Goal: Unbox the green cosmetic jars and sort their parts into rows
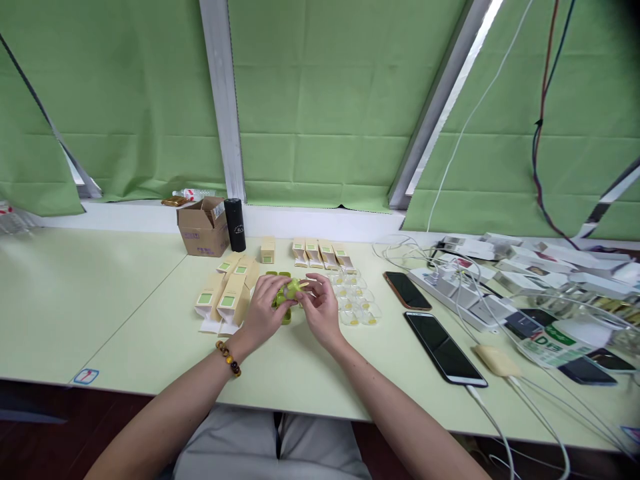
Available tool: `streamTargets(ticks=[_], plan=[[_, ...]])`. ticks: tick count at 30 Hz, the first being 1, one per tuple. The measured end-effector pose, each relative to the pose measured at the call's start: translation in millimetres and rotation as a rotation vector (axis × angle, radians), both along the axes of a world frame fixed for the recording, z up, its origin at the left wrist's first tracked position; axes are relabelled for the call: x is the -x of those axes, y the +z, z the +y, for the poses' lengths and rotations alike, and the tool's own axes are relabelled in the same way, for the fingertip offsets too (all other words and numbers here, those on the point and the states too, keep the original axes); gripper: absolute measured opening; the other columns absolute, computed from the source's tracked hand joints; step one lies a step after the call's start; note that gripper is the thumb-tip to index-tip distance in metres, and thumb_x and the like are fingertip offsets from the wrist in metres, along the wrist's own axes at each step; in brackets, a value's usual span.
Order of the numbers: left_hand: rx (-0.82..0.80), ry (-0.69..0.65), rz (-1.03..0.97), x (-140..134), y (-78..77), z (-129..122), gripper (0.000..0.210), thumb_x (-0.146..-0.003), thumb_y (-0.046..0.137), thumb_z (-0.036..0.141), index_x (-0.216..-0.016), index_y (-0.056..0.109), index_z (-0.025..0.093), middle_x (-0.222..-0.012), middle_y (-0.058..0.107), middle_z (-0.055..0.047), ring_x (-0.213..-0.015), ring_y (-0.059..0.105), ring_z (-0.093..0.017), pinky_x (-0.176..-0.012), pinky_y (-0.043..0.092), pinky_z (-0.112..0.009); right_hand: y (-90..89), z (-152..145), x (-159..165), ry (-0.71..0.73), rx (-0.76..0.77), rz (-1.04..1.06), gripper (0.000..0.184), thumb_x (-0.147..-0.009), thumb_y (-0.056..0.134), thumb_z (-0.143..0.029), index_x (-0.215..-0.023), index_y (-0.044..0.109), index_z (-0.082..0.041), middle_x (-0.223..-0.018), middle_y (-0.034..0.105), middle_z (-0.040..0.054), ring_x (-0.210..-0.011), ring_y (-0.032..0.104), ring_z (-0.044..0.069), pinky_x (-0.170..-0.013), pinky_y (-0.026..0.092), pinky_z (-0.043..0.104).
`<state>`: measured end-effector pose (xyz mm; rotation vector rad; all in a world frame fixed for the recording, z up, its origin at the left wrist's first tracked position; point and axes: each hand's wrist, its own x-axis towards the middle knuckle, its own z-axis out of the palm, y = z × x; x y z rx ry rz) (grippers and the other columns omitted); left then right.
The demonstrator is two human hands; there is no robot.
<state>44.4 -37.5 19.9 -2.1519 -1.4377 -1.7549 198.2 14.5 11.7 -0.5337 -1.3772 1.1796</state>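
Observation:
Above the table, my left hand [264, 305] has its fingers closed around a small light-green object [290, 288]; its exact kind is too small to make out. My right hand [321, 310] meets it from the other side, thumb and fingers pinching its pale, thin end. Darker green pieces [286, 317] lie beneath and just behind my hands, partly hidden. To the left stand several cream cartons [233, 299] with green labels and open white flaps. Clear plastic cups [352, 312] with yellowish centres sit in rows by my right hand.
Farther back are more open cartons [320, 255], a closed carton [268, 250], a cardboard box [203, 227] and a black cylinder [235, 225]. On the right lie two phones [445, 348], a power strip [463, 300], tangled cables, flat white boxes [545, 260] and a white bottle [563, 340].

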Motion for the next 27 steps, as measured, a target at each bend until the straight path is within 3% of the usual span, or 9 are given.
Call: streamTargets(ticks=[6,9,16,27], plan=[[-0.077,0.058,0.135,1,-3.0,2,0.04,-0.099,0.065,0.025,-0.139,0.06,0.027,-0.128,0.067,-0.011,-0.124,0.056,-0.03,-0.106,0.051,-0.051,5.2,-4,-1,0.011,-0.056,-0.061,0.037,-0.095,0.069,-0.048,-0.126,0.063,-0.029,-0.132,0.065,0.0094,-0.079,0.07,0.016,-0.074,0.066,0.037],[-0.14,0.114,0.235,2,-3.1,3,0.041,-0.1,0.062,0.022,-0.141,0.059,0.025,-0.127,0.066,-0.012,-0.123,0.055,-0.029,-0.104,0.054,-0.051,4.4,-3,-2,0.006,-0.116,-0.114,0.037,-0.099,0.062,-0.052,-0.124,0.07,-0.027,-0.141,0.061,0.0111,-0.083,0.072,0.018,-0.073,0.067,0.039],[-0.174,0.217,0.448,6,-0.4,1,0.034,-0.1,0.061,0.021,-0.134,0.063,0.02,-0.115,0.066,-0.013,-0.111,0.059,-0.028,-0.091,0.061,-0.046,-0.7,1,-4,-0.002,-0.091,-0.235,0.039,-0.097,0.065,-0.052,-0.126,0.072,-0.026,-0.124,0.075,0.0097,-0.079,0.076,0.021,-0.065,0.067,0.035],[-0.139,0.128,0.534,7,-4.1,3,0.028,-0.103,0.056,0.023,-0.13,0.06,0.016,-0.114,0.066,-0.014,-0.107,0.066,-0.027,-0.089,0.062,-0.043,-8.2,5,-7,-0.221,-0.444,-0.449,0.034,-0.103,0.052,-0.031,-0.13,0.07,-0.024,-0.119,0.078,0.0106,-0.098,0.077,0.024,-0.083,0.066,0.038]])
